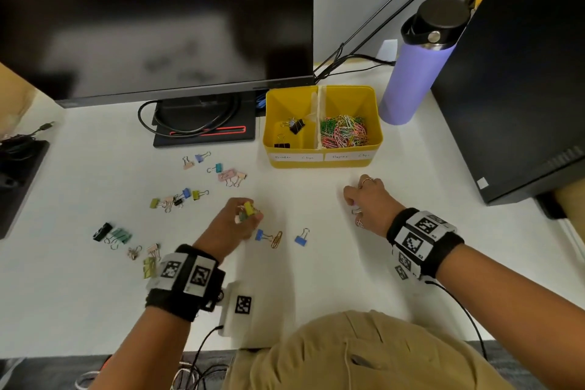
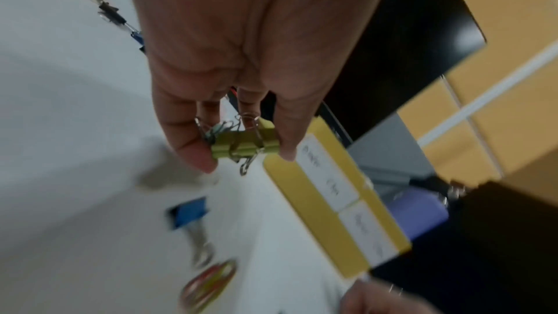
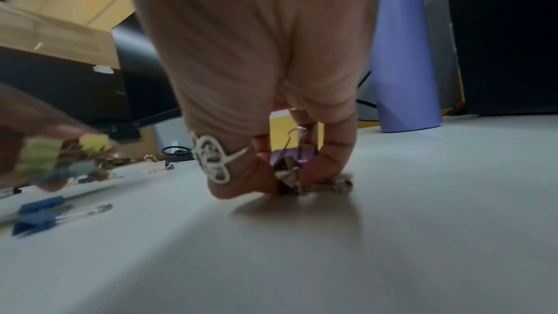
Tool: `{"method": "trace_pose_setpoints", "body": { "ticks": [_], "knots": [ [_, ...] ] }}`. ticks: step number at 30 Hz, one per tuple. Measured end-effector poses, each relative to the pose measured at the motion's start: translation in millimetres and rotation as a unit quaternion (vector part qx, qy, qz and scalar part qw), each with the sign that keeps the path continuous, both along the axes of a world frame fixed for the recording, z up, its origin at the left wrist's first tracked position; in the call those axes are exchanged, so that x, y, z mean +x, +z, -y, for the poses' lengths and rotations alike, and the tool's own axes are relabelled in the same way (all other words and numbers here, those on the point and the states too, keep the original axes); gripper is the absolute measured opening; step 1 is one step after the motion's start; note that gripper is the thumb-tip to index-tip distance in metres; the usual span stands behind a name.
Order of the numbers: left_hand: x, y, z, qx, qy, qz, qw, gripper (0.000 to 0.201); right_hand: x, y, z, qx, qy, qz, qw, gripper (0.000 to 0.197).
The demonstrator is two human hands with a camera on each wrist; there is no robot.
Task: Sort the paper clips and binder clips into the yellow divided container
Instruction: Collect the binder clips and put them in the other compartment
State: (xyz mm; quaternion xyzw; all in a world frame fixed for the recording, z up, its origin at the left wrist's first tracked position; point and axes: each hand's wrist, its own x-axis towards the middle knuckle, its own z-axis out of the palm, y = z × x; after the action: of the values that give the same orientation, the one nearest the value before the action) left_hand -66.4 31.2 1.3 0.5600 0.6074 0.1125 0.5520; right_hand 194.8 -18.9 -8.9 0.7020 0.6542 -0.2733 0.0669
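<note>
Left hand (image 1: 235, 220) pinches a small bunch of binder clips between thumb and fingers; foremost is an olive-yellow binder clip (image 2: 245, 145), folded painted metal with silver wire handles, with a green one tucked behind it. The hand is held just above the white matte bench (image 1: 316, 279). Right hand (image 1: 367, 204), rings on several fingers, has fingertips curled down to the bench and pinches a purple binder clip (image 3: 297, 155) that touches the surface. The yellow divided container (image 1: 348, 163), smooth rectangular plastic, sits toward the far edge of the bench under the black monitor (image 1: 158, 16). Its left compartment holds two black binder clips (image 1: 296, 127); its right compartment holds a heap of coloured wire paper clips (image 1: 343, 131). White front labels, handwritten: "Binder Clips" left, "Paper Clips" right. Loose binder clips (image 1: 177, 198) in pastel, blue and green lie scattered over the left half; a gold paper clip (image 1: 276, 240) lies near centre. A lavender bottle (image 1: 411, 79) with black lid stands just right of the container.
</note>
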Motion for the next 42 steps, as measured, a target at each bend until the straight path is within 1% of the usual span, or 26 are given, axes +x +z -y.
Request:
{"method": "trace_pose_setpoints", "body": {
  "ticks": [2,3,6,8,10,12,13,15,16,17,19,21,23,25,27,29,30,32,33,34,35,37,39,40,42],
  "knots": [
    [0.9,13.9,-10.4,-0.048,0.028,0.056,0.997,0.025,-1.3,-1.0,0.0,0.009,0.025,0.0,1.0,0.025],
    [5.2,24.2,-15.4,-0.06,0.035,0.08,0.994,0.026,-1.8,-1.8,-0.4,0.018,0.029,-0.015,0.999,0.027],
    [26.8,52.4,-33.4,-0.061,0.038,0.134,0.988,0.031,-3.3,1.8,-4.1,0.05,0.01,-0.096,0.994,0.031],
    [45.6,68.6,-45.0,-0.048,0.017,0.159,0.986,0.034,-5.4,8.9,-8.3,0.08,0.01,-0.138,0.987,0.031],
    [65.5,79.5,-57.5,-0.016,-0.003,0.156,0.988,0.036,-9.1,21.9,-16.9,0.12,0.006,-0.194,0.974,0.03],
    [84.5,82.9,-72.5,0.025,-0.011,0.125,0.992,0.038,-13.7,40.0,-31.1,0.162,-0.01,-0.249,0.955,0.029],
    [93.0,81.8,-81.2,0.041,-0.014,0.102,0.994,0.04,-15.7,48.7,-40.2,0.186,-0.023,-0.257,0.948,0.027],
    [104.7,79.5,-95.5,0.06,-0.024,0.05,0.997,0.038,-19.6,63.9,-62.8,0.244,-0.055,-0.239,0.938,0.024],
    [108.1,78.7,-101.8,0.064,-0.04,0.026,0.997,0.036,-22.2,70.9,-74.1,0.267,-0.069,-0.225,0.934,0.025],
    [109.4,79.7,-105.9,0.065,-0.059,0.007,0.996,0.039,-25.1,77.1,-84.5,0.275,-0.075,-0.21,0.935,0.028],
    [104.2,80.9,-110.9,0.073,-0.082,-0.019,0.994,0.05,-30.5,85.9,-99.6,0.243,-0.057,-0.186,0.95,0.042],
    [90.2,81.8,-108.7,0.099,-0.103,-0.02,0.989,0.055,-32.7,91.2,-101.1,0.217,-0.025,-0.164,0.962,0.051],
    [67.7,82.8,-95.8,0.151,-0.124,-0.026,0.98,0.05,-30.9,93.4,-86.1,0.24,0.006,-0.135,0.961,0.048],
    [39.2,77.7,-70.8,0.203,-0.143,-0.076,0.966,0.04,-24.2,79.8,-60.2,0.245,0.029,-0.119,0.962,0.038],
    [6.7,67.1,-36.5,0.225,-0.162,-0.136,0.951,0.036,-15.2,51.4,-25.2,0.181,0.033,-0.087,0.979,0.031],
    [-26.1,49.0,-2.1,0.199,-0.179,-0.201,0.943,0.039,-7.8,18.7,13.0,0.085,0.014,-0.044,0.995,0.032],
    [-41.2,38.4,13.2,0.168,-0.179,-0.243,0.938,0.045,-5.3,4.4,29.4,0.058,0.003,-0.033,0.998,0.034],
    [-65.0,19.7,42.7,0.106,-0.187,-0.335,0.917,0.061,-5.6,-13.0,51.8,0.061,-0.024,-0.036,0.997,0.038],
    [-73.1,12.3,55.6,0.081,-0.184,-0.369,0.908,0.065,-7.7,-16.4,58.1,0.07,-0.031,-0.04,0.996,0.038],
    [-78.6,6.2,66.6,0.063,-0.17,-0.385,0.905,0.065,-10.3,-19.2,61.4,0.085,-0.023,-0.026,0.996,0.034],
    [-81.6,1.5,75.6,0.05,-0.145,-0.383,0.911,0.061,-13.6,-20.9,63.4,0.104,-0.018,-0.01,0.994,0.03],
    [-84.7,-7.5,87.5,0.053,-0.082,-0.347,0.933,0.046,-21.1,-21.4,62.3,0.108,0.014,0.021,0.994,0.03],
    [-85.0,-13.0,92.5,0.079,-0.04,-0.311,0.946,0.033,-31.7,-17.8,57.2,0.085,0.031,-0.013,0.996,0.02],
    [-84.8,-15.2,93.3,0.096,-0.033,-0.298,0.949,0.029,-35.1,-18.2,54.3,0.095,0.041,-0.029,0.994,0.016],
    [-83.0,-16.9,93.7,0.122,-0.03,-0.279,0.952,0.025,-43.9,-18.1,47.7,0.123,0.057,-0.06,0.989,0.016]
  ]
}}
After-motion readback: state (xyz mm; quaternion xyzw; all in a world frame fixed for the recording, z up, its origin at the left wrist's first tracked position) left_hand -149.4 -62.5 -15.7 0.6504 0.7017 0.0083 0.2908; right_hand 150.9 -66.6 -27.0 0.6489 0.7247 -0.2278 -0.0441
